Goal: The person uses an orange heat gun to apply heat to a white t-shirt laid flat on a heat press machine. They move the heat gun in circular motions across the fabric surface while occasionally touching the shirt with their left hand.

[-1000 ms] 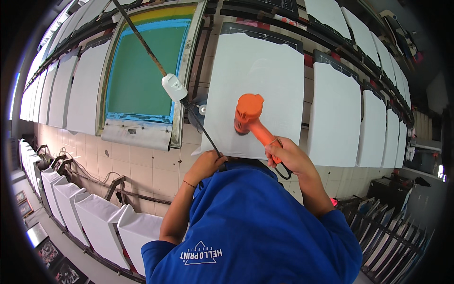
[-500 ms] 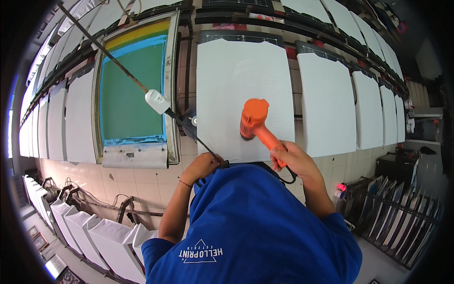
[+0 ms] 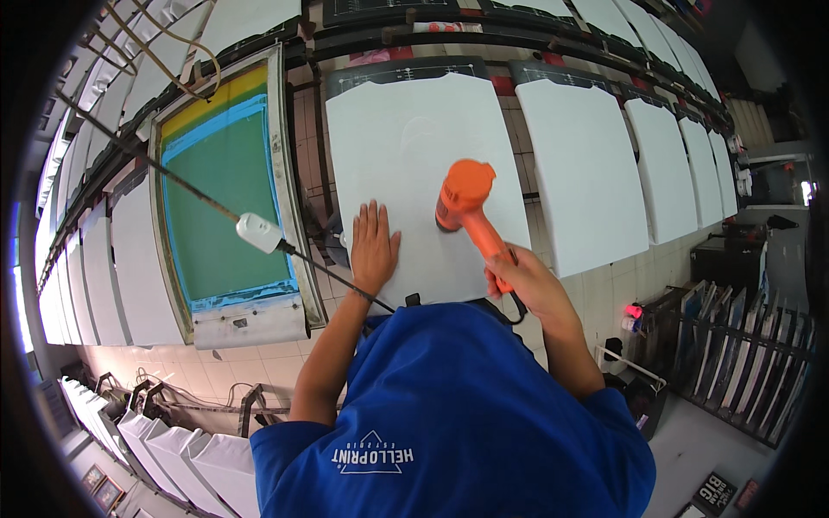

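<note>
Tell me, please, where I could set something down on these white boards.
A wide free patch on the board in front lies between its dark top strip and the orange heat gun. The neighbouring board on the right looks bare too. Crowded: the near end, among left hand, right hand and blue shirt.

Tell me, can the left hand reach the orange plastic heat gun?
Probably yes: the left hand is spread over the same flat, white cloth-covered board as the orange heat gun, and nothing visible blocks the gap, though the right hand holds it.
</note>
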`<action>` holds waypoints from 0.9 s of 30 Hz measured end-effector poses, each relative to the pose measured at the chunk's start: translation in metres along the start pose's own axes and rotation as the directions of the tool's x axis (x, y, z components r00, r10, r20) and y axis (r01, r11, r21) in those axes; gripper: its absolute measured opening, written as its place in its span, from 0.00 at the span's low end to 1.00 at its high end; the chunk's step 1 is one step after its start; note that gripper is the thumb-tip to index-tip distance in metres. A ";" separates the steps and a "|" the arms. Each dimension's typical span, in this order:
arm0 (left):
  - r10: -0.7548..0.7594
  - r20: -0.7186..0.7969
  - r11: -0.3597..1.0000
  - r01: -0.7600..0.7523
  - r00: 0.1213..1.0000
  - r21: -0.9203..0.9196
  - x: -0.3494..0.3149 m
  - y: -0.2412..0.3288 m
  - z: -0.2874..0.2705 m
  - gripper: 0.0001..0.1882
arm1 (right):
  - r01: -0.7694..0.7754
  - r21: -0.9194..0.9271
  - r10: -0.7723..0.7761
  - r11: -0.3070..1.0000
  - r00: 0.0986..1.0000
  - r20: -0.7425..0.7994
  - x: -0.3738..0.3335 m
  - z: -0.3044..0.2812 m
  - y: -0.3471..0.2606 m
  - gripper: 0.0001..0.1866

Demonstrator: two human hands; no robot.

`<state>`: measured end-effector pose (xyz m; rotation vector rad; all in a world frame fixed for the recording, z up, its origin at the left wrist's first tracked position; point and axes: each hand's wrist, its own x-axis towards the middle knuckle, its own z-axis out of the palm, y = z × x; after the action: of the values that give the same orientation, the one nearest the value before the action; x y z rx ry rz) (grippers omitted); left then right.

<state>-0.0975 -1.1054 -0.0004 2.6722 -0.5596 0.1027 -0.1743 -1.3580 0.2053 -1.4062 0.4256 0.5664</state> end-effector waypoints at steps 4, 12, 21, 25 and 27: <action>-0.014 -0.019 0.999 0.015 1.000 0.046 0.045 -0.008 0.010 0.33 | -0.123 -0.031 0.123 0.992 0.992 0.002 -0.035 -0.012 0.011 0.13; 0.133 0.140 0.990 -0.137 0.981 0.017 0.021 0.011 0.009 0.35 | 0.042 0.017 -0.040 0.999 0.996 -0.085 0.005 -0.010 0.003 0.14; 0.287 0.219 0.954 -0.299 0.932 0.020 0.048 -0.011 0.001 0.34 | -0.031 0.058 0.036 0.998 0.994 -0.100 -0.023 -0.016 0.004 0.13; 0.237 0.140 0.966 -0.248 0.961 0.071 0.097 -0.023 0.012 0.33 | -0.104 0.047 0.109 0.993 0.987 -0.121 -0.038 -0.019 0.003 0.13; 0.238 0.106 0.968 -0.245 0.966 0.062 0.111 -0.022 0.013 0.32 | -0.054 0.046 0.060 0.997 0.990 -0.131 -0.027 -0.019 0.002 0.14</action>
<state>0.0126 -1.1337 -0.0038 2.6800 -0.9296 0.0626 -0.1960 -1.3800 0.2176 -1.3991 0.5831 0.5089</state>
